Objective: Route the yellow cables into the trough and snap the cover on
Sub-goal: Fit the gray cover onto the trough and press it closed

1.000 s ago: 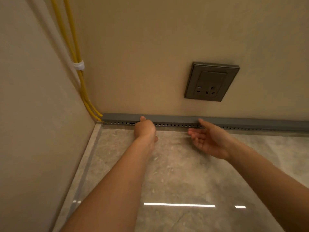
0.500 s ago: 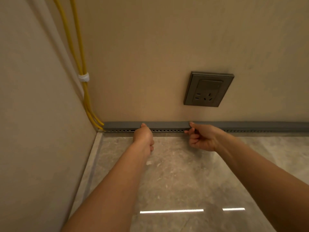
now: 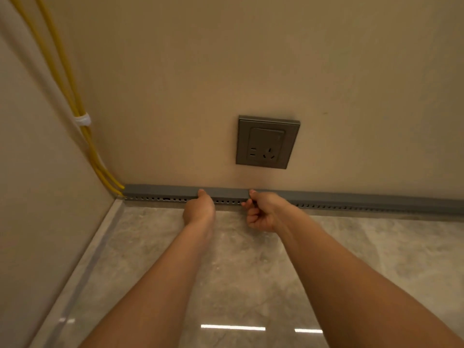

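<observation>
A grey slotted cable trough (image 3: 351,200) runs along the foot of the back wall, with its grey cover (image 3: 160,190) lying on top. Two yellow cables (image 3: 75,101) come down the left corner, held by a white tie (image 3: 82,120), and go into the trough's left end. My left hand (image 3: 199,209) presses on the cover with curled fingers, thumb on the top edge. About a hand's width to the right, my right hand (image 3: 261,209) also pushes on the cover, fingers curled under and thumb on top. The cables inside the trough are hidden.
A grey wall socket (image 3: 267,141) is set in the back wall above my right hand. The left wall (image 3: 37,197) meets the back wall at the corner. A glossy marble floor (image 3: 238,272) with a pale border strip lies below.
My right hand went from open beside the trough to curled against the cover. Both hands have shifted slightly to the right along it, and the view has tilted up.
</observation>
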